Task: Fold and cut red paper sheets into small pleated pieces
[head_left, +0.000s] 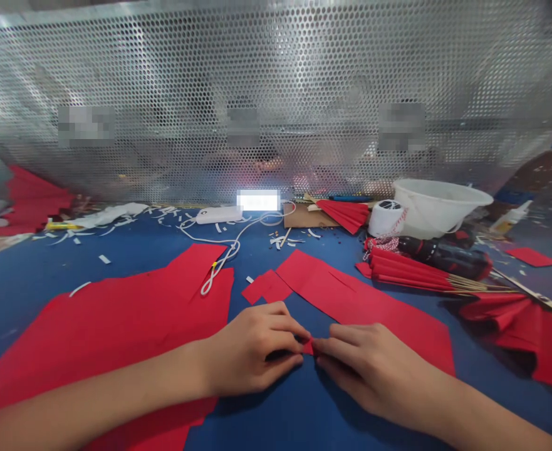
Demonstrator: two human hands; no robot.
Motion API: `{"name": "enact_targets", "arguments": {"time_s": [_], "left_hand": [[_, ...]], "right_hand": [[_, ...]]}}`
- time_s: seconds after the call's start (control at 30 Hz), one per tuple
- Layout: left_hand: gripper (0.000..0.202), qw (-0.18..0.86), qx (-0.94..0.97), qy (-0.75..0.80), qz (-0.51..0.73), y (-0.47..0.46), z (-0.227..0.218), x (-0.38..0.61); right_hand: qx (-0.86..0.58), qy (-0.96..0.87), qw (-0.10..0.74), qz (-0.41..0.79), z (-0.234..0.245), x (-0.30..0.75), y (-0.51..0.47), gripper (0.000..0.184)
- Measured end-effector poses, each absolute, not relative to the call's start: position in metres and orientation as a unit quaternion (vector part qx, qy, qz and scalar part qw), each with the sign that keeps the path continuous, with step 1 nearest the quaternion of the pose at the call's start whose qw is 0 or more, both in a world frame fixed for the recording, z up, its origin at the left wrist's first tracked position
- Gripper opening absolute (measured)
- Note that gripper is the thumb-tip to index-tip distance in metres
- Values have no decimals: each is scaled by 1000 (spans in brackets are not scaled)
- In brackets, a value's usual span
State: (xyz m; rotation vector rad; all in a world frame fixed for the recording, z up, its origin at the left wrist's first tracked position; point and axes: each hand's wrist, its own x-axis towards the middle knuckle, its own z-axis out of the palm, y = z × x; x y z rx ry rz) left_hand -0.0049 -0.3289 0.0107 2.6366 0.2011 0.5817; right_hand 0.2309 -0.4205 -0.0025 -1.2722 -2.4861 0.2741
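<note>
My left hand (252, 347) and my right hand (367, 366) meet low in the middle of the view, both pinching a small folded piece of red paper (307, 346) between their fingertips, just above the blue tabletop (285, 413). Only a small red tip shows between the fingers. A long sheet of red paper (351, 297) lies flat right behind my right hand. Under my left forearm lies a large spread of red paper sheets (116, 319).
Folded red paper fans with sticks (411, 272) lie at right, beside a white tape roll (385, 218), a white bowl (438, 203) and a dark bottle (445, 254). A white cable (223, 250) runs from a white power bank (219, 215). A perforated metal screen (276, 94) walls the back.
</note>
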Motion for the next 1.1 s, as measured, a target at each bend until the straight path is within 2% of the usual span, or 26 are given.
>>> {"name": "enact_targets", "arguments": {"time_s": [0.2,0.63,1.1], "left_hand": [[18,239,946,90,199,-328,10,-4],[20,121,967,70,215,-331,9,0],[16,62,975,21,214,-331,16,1]], "right_hand": [[-447,-862,188,148,-3,233,-416,23],[-455,-864,182,113,-3,231,-418,24],[-461,-860,189,110,-4,230,-420,24]]}}
